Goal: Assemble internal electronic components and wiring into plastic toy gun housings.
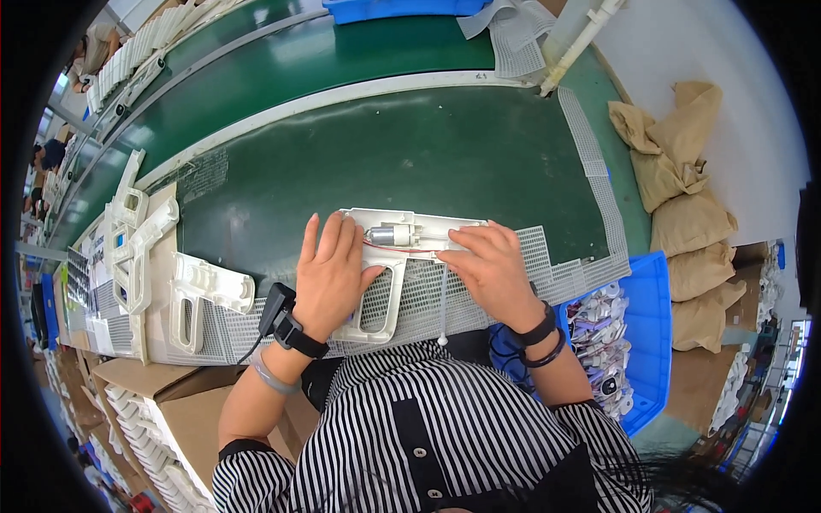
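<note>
A white plastic gun-shaped shell half [396,301] lies on the bench with its inside facing up. In it sits a small silver motor [389,234] with a white gear housing [410,233], and a red wire [389,249] runs below the motor. My left hand [329,269] grips the shell's left end, fingers stretched over it and thumb beside the handle loop. At the right end, my right hand [492,265] has thumb and fingertips closed on the shell near the wire; its fingers hide that end. A thin translucent tube [443,308] hangs down beside that thumb.
More white shells [209,286] stand at the left on cardboard. A blue bin [654,342] of small parts is at the right, near tan sacks [697,222]. Beyond the green bench mat [385,154] runs a green conveyor belt [282,90]. White mesh sheeting [547,286] lines the near edge.
</note>
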A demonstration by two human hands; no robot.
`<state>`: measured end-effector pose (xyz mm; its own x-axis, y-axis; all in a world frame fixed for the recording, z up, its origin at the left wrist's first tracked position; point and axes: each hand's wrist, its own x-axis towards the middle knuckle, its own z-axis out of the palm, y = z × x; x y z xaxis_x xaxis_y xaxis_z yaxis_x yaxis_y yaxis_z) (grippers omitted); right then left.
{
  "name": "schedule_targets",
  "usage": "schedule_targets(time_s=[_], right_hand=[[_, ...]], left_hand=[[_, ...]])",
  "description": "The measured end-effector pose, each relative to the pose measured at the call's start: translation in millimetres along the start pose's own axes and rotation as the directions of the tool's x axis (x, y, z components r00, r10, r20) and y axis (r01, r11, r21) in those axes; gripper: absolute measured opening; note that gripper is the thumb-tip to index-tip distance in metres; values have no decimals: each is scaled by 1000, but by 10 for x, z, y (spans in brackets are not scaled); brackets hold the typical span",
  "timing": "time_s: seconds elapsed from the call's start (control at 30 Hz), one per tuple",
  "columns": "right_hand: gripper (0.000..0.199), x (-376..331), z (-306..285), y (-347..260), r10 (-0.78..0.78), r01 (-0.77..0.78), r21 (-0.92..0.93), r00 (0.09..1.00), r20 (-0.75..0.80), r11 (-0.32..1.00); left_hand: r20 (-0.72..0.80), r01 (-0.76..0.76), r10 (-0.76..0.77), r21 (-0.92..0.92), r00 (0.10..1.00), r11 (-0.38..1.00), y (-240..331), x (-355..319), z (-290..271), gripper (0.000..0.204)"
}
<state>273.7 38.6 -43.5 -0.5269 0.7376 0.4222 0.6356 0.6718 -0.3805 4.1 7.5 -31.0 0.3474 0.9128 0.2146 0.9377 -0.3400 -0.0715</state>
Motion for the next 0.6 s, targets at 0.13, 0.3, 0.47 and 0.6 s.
schedule_targets(time_s=[0.13,0.3,0.47,0.6], right_hand=[[22,23,-23,0,-1,1,-19,1000,22,1000],[22,27,-58,-7,5,-5,1,999,35,1000],[21,-5,-65,27,-11,10,35,999,36,999],[22,80,-288,23,-24,10,144,995,97,989]], left_hand=[[58,-70,67,57,996,996,-43,70,2,64],[105,-169,162,59,981,984,-78,113,8,64],[93,-97,103,-65,990,993,-74,66,-19,63],[-22,-47,44,-214,999,976,-138,-58,-81,57]])
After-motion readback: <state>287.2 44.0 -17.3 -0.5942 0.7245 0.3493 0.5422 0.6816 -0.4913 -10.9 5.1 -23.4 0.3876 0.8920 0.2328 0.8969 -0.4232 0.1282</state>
